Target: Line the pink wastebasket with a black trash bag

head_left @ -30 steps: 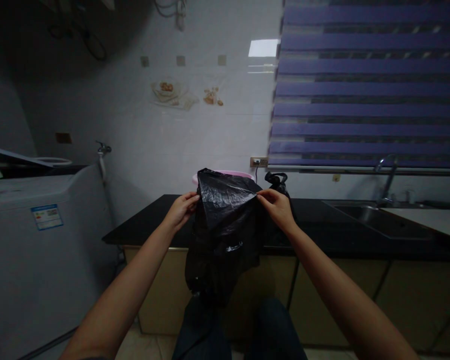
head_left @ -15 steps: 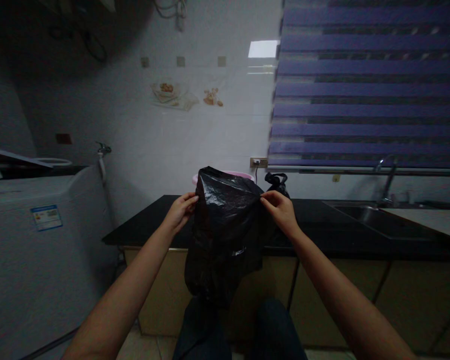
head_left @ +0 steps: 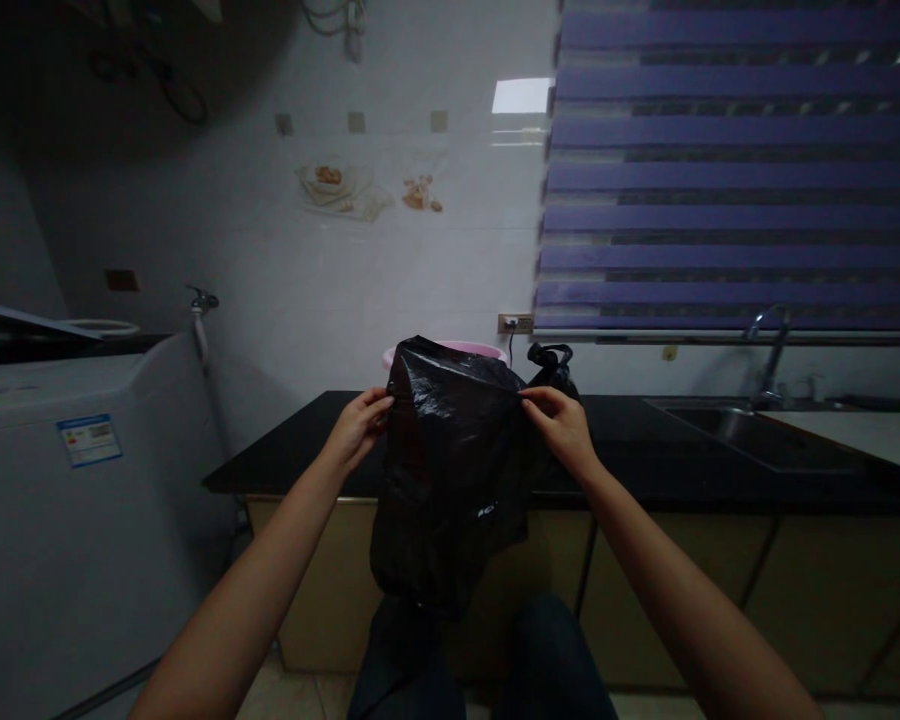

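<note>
A black plastic bag (head_left: 450, 460) hangs spread out between my two hands, in front of the counter's edge. My left hand (head_left: 361, 424) pinches its upper left side between thumb and fingers. On the other side, my right hand (head_left: 561, 422) pinches the bag's upper right edge. The bag's lower end hangs down to just above my knees. Behind it the pink rim of a basin (head_left: 474, 350) shows, the rest being hidden by the bag. Beyond my right hand sits a second black bag (head_left: 553, 368), knotted at the top.
The dark countertop (head_left: 292, 445) runs across, above pale cabinet doors (head_left: 660, 590). A sink (head_left: 750, 432) with a faucet (head_left: 774, 360) lies at right, beside a white board (head_left: 855, 438). A washing machine (head_left: 67, 530) stands at left. A plug sits in the wall socket (head_left: 516, 323).
Almost nothing differs. Both hands keep their pinch on the bag, whose hanging lower part has shifted slightly. The whole view has moved a little.
</note>
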Demonstrator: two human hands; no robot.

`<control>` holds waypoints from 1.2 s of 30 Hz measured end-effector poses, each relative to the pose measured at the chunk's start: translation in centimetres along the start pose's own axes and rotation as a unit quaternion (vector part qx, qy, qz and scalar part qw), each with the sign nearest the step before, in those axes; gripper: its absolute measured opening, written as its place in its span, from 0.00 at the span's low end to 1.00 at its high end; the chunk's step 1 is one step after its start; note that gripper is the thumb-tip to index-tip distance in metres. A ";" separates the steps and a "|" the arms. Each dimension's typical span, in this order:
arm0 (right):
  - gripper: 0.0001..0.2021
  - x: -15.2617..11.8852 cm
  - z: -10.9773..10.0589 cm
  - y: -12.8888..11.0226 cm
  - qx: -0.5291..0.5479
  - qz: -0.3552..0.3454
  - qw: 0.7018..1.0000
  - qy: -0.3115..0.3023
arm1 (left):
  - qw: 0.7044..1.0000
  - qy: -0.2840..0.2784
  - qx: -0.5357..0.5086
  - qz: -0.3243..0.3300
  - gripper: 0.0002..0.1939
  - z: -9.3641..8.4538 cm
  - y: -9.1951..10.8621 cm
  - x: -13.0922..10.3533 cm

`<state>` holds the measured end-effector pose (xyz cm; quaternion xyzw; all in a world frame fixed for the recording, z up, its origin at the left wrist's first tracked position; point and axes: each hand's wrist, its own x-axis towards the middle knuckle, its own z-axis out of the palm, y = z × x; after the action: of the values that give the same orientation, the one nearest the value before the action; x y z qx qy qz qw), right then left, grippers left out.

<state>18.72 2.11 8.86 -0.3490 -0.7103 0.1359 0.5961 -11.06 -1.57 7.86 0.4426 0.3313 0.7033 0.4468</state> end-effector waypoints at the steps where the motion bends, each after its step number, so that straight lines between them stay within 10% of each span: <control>1: 0.12 -0.1 0.0 0.0 0.000 -0.001 1.000 0.003 | 1.000 -0.001 0.000 0.000 0.15 0.0 0.0 0.0; 36: 0.16 -1.1 -1.1 -0.6 0.026 0.022 0.999 0.014 | 1.000 -0.004 0.010 -0.003 0.16 0.4 1.0 -1.4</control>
<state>19.62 0.72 8.70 -0.3503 -0.6906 0.1627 0.6115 -10.70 -3.22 8.44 0.4489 0.3381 0.6965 0.4461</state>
